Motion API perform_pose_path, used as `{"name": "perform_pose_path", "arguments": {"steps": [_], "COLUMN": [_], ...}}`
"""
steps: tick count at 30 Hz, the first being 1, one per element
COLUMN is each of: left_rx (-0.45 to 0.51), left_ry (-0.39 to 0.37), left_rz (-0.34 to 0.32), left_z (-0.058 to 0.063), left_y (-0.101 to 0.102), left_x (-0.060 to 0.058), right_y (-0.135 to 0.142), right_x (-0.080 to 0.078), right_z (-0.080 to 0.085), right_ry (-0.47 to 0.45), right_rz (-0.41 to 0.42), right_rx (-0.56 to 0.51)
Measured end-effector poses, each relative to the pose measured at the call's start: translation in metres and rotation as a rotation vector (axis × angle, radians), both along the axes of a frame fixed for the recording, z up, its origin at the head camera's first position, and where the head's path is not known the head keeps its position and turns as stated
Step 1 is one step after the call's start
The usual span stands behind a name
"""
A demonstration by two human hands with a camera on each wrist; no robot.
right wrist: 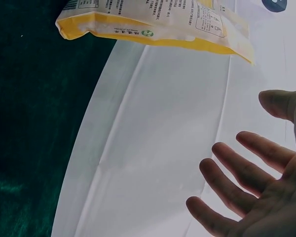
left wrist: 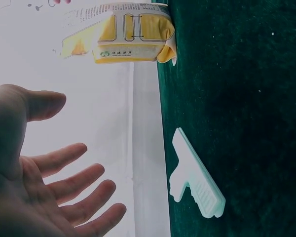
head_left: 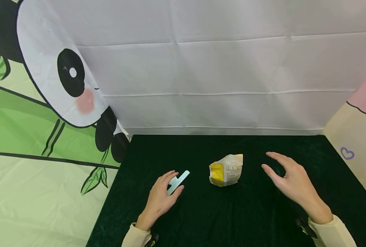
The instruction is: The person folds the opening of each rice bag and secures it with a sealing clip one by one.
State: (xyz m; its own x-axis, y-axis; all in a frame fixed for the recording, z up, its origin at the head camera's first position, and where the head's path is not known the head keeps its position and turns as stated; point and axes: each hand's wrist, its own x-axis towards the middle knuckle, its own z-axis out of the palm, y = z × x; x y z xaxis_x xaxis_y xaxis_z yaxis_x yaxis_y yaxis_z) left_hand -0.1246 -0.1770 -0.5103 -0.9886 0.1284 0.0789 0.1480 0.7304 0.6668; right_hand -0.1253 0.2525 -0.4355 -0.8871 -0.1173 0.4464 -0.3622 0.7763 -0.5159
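A pale aqua bag clip (head_left: 180,181) lies on the dark green cloth, partly hidden by my left hand (head_left: 162,196) in the head view. That hand hovers over it with fingers spread and relaxed. The left wrist view shows the whole clip (left wrist: 196,173) apart from the fingers. A yellow and white printed bag (head_left: 226,171), its upper part crumpled, stands between the hands. To its right, my right hand (head_left: 296,183) is held in the air with thumb and fingers apart. In the right wrist view its fingers hold nothing, and the bag (right wrist: 153,19) is some distance off.
Dark green cloth (head_left: 232,216) covers the table. A creased white sheet (head_left: 201,68) hangs behind its back edge. Cartoon-printed fabric (head_left: 22,127) is on the left, and a cream printed panel (head_left: 355,130) on the right.
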Motion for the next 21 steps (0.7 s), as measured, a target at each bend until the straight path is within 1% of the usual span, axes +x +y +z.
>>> {"name": "perform_pose_path", "arguments": {"steps": [6,13,21], "left_rx": [-0.004,0.003,0.007], "left_ry": [-0.001,-0.009,0.000], "left_rz": [-0.002,-0.011,-0.015], "left_z": [-0.0007,-0.0010,0.0003], "left_y": [0.0014,0.0040,0.0093], "left_x": [-0.0003,-0.0005,-0.0007], "right_y": [-0.0018,-0.0041,-0.0088], "right_x": [-0.0004,-0.0006,-0.0012], "right_z": [0.0005,0.0005,-0.0003], "right_ry": [0.000,-0.029,-0.026], "right_rz": [0.006,0.010,0.016], "right_rx": [-0.003,0.004,-0.009]}}
